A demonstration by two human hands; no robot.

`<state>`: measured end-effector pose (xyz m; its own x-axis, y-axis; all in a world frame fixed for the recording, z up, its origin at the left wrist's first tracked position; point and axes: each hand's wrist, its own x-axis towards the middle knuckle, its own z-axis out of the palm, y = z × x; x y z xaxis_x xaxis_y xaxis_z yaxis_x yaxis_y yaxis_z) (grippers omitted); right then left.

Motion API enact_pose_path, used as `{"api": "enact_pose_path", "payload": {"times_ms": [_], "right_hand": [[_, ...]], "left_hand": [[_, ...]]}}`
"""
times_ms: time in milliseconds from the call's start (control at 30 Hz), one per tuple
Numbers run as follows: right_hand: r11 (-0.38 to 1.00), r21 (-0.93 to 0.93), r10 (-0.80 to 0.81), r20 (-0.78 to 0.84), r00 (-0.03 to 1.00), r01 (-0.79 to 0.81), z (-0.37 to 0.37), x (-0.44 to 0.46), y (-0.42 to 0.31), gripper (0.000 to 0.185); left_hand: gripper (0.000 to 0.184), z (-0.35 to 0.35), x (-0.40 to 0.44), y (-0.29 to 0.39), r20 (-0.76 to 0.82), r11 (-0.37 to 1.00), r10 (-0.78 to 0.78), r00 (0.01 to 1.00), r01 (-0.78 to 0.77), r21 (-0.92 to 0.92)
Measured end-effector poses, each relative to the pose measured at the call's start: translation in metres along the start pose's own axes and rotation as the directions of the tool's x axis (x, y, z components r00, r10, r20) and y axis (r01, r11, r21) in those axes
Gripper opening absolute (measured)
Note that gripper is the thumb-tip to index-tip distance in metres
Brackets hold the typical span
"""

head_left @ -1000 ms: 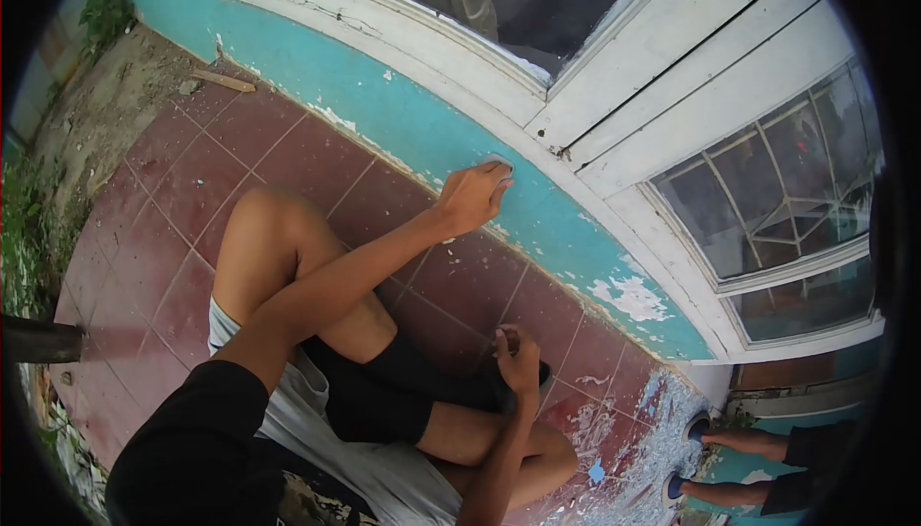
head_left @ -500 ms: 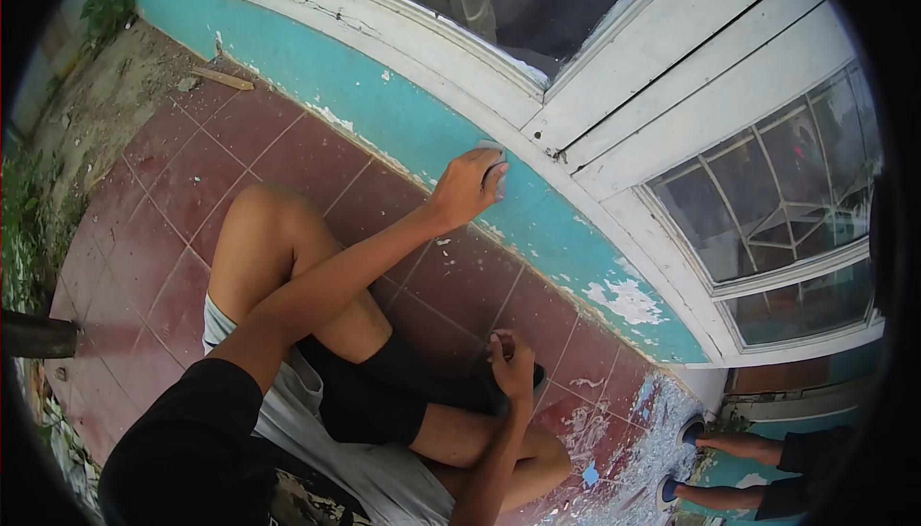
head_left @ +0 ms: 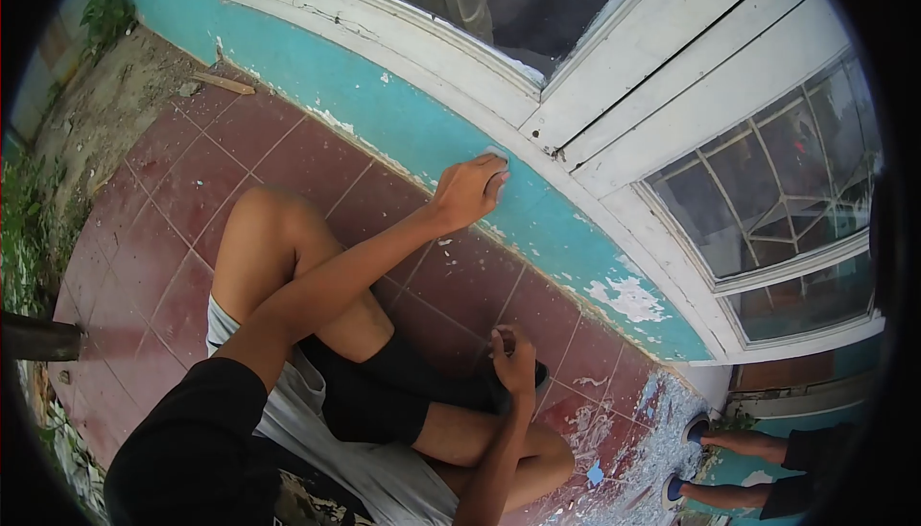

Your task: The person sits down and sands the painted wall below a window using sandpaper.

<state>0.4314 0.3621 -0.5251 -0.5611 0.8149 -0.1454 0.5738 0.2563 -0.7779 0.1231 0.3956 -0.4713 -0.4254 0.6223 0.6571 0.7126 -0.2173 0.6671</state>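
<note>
Pressed to the turquoise wall point(head_left: 432, 132) below the white window frame, my left hand point(head_left: 467, 190) is closed round a thin greyish piece of sandpaper point(head_left: 496, 153). Only an edge of it shows past the fingers; the palm hides the rest. Lower down, my right hand point(head_left: 514, 361) hovers by my crossed legs, over the red tiles point(head_left: 460, 276). Its fingers are curled in, and what they hold, if anything, cannot be made out. Bare white patches point(head_left: 628, 298) mark the wall to the right, where paint has come off.
Paint flakes and pale dust point(head_left: 633, 454) cover the floor at the lower right. Another person's legs point(head_left: 743, 447) stand there. White-framed windows point(head_left: 767, 180) sit above the wall. A wooden strip point(head_left: 224, 83) lies at the tile edge, near soil and plants.
My left hand has shifted slightly down and turned along the wall, so less of the sandpaper shows. The right hand stays nearly in place. The view has moved a little.
</note>
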Motion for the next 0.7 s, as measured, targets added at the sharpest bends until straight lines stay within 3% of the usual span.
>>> {"api": "enact_pose_path", "payload": {"times_ms": [100, 133, 200, 333, 400, 433, 500, 600, 700], "right_hand": [[1.0, 0.0, -0.018, -0.016, 1.0, 0.018, -0.001, -0.005, 0.006, 0.017], [1.0, 0.017, -0.006, -0.024, 1.0, 0.007, 0.003, -0.006, 0.008, 0.017], [0.998, 0.045, -0.05, -0.064, 0.997, 0.052, 0.002, -0.004, 0.005, 0.011], [0.999, 0.021, -0.032, -0.018, 0.999, 0.032, 0.001, 0.0, 0.004, 0.016], [0.999, 0.024, -0.04, -0.017, 0.999, 0.041, -0.002, -0.002, 0.002, 0.016], [0.999, 0.016, -0.033, -0.031, 0.999, 0.034, -0.003, -0.004, 0.001, 0.015], [1.0, 0.014, -0.021, -0.046, 0.999, 0.022, 0.002, -0.008, 0.0, 0.015], [0.999, -0.019, -0.04, -0.017, 0.999, 0.039, -0.001, 0.0, 0.0, 0.015], [0.999, -0.004, -0.049, -0.022, 0.999, 0.049, 0.001, -0.002, 0.005, 0.016]], "left_hand": [[0.01, -0.011, 0.01, 0.006, -0.029, 0.994, -0.094, 0.995, 0.095, 0.046], [0.01, -0.004, 0.003, 0.002, -0.009, 0.995, -0.088, 0.996, 0.088, 0.049], [0.01, 0.013, -0.017, -0.008, 0.033, 0.993, 0.069, 0.997, -0.072, 0.098], [0.012, 0.0, 0.004, -0.002, -0.013, 0.997, 0.041, 0.999, -0.04, 0.061], [0.011, -0.019, 0.017, 0.015, 0.017, 0.987, -0.149, 0.989, 0.148, 0.06], [0.011, -0.013, 0.012, 0.01, 0.032, 0.988, -0.145, 0.989, 0.142, 0.064], [0.01, 0.004, -0.005, -0.001, 0.001, 0.996, 0.052, 0.999, -0.052, 0.078], [0.01, 0.005, -0.01, -0.002, 0.05, 0.996, 0.056, 0.997, -0.06, 0.071], [0.011, -0.018, 0.016, 0.003, 0.0, 0.996, -0.087, 0.996, 0.087, 0.001]]}}
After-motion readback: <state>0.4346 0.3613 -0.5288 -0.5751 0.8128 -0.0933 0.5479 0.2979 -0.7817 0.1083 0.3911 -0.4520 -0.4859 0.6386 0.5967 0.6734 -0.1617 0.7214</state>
